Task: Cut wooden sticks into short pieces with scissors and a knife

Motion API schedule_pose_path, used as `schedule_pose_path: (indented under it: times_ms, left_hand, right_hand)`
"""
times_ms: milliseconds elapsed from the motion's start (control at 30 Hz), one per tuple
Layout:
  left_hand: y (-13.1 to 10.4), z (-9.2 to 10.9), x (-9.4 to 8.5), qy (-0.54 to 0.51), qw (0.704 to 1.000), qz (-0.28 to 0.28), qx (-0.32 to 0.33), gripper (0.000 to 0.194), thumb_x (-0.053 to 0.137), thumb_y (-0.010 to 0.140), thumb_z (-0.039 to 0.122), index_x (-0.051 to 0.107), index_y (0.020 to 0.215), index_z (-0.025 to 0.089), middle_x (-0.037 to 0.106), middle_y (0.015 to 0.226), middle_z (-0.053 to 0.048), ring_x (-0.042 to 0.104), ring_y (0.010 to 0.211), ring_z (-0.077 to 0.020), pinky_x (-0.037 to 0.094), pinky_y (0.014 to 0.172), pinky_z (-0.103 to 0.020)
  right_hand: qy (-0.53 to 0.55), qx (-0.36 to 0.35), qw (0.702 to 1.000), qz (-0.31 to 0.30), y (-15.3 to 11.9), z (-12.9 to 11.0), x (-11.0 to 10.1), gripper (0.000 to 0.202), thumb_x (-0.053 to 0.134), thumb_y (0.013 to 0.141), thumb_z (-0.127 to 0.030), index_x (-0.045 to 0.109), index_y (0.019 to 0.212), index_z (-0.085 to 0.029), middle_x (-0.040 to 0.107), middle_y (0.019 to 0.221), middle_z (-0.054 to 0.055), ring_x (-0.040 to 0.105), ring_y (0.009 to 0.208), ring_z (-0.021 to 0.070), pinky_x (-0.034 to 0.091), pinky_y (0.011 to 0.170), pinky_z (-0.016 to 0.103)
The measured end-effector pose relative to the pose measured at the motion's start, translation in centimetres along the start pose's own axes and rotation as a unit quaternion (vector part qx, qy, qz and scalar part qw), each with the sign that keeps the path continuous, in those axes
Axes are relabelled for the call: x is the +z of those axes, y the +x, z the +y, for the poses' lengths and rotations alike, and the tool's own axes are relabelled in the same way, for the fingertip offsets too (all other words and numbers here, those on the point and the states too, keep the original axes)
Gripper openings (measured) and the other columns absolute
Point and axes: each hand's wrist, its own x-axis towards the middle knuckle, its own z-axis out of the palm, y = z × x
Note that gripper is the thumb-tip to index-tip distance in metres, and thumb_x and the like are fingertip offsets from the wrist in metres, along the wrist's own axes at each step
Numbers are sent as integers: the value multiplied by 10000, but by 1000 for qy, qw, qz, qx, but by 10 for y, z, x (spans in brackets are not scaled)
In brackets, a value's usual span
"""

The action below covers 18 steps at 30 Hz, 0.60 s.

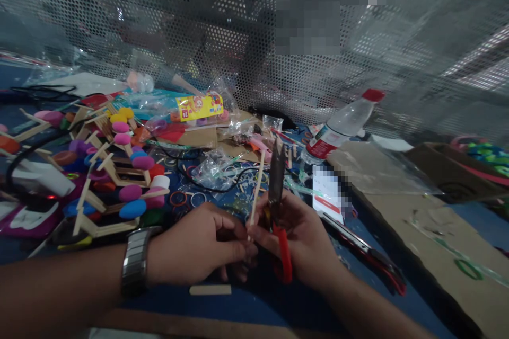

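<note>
Head view. Left hand [193, 246]: fingers bunched, hold unclear. Thin wooden stick [257, 188] stands slightly tilted between hands; probably light, stiff, snappable, best pinched low. Right hand [306, 238] pinches its lower end, also carrying red-handled scissors [277, 172].

Angles bare left forearm [63, 283] and right forearm [369, 302] inward from the lower corners, barely bent at the wrists. Holds left hand [194, 241] back upward, with fingers curled inward and thumb pointing right. Grips with right hand [308, 238], thumb angled toward the left fingertips, just beside them.
</note>
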Motion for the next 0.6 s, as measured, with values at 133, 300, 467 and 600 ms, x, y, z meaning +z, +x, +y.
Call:
schedule_pose_path:
  times_ms: [133,300,467,600]
  left_hand:
    - [0,0,0,-10,1000,6,-3,157,698,793,290,698,798,133,710,719,-10,661,609,-122,505,524,-199]
    - [0,0,0,-28,999,18,-17,191,725,783,325,714,804,136,714,723,-14,670,624,-124,532,558,-209]
    - [2,-2,-1,-58,998,24,-12,249,759,759,375,700,784,134,720,706,-21,689,652,-134,555,615,-229]
    - [3,-3,-2,-66,997,32,-8,165,748,750,286,686,783,136,712,684,2,685,630,-124,558,645,-243]
  right_hand:
    - [10,-19,1000,2,0,0,1,323,873,698,-255,608,882,-247,667,735,-27,638,627,135,554,580,256]
    - [15,-19,1000,1,0,-1,2,316,866,712,-296,605,883,-251,665,756,-17,646,646,151,556,566,265]
    - [3,-26,1000,12,-1,-1,1,319,865,713,-302,602,887,-255,678,753,-16,657,642,152,574,576,272]
    - [-9,-48,998,29,-2,-3,1,316,878,701,-278,613,871,-251,677,745,-16,659,641,148,573,593,273]
